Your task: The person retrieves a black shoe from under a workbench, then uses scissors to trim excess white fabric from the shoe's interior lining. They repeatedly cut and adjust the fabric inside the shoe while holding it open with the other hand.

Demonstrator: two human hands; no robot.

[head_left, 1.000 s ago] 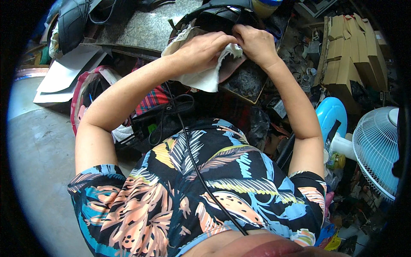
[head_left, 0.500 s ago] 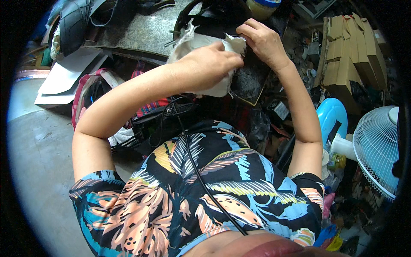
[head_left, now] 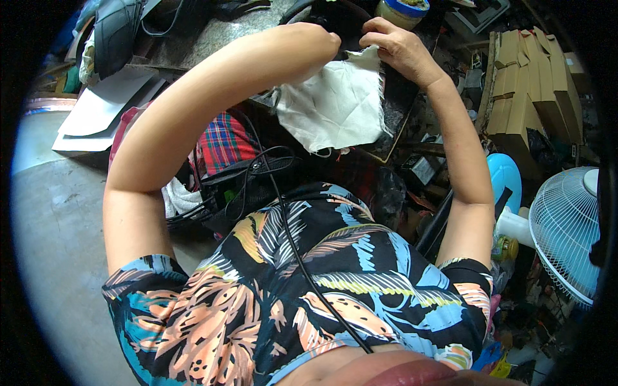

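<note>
A frayed piece of white cloth (head_left: pixel 335 106) hangs spread over the near edge of a dark work surface, creased and with loose threads along its sides. My right hand (head_left: pixel 402 55) is at its upper right corner, with bent fingers and thumb closed on the edge. My left hand (head_left: pixel 312 48) reaches across above the cloth's upper left part; its fingers point away and are mostly hidden behind the hand. A dark rounded object (head_left: pixel 344 22) lies just beyond both hands, its kind unclear.
A jar with a blue rim (head_left: pixel 402 11) stands beyond my right hand. Cardboard pieces (head_left: pixel 521 90) and a white fan (head_left: pixel 566 225) are at the right. White sheets (head_left: pixel 106 109) and a red plaid cloth (head_left: pixel 225 145) lie left. A black cable (head_left: pixel 290 238) runs down my front.
My left hand has moved away from me, off the middle of the cloth. The cloth now shows spread out, where the hand covered much of it before. My right hand remains at its corner.
</note>
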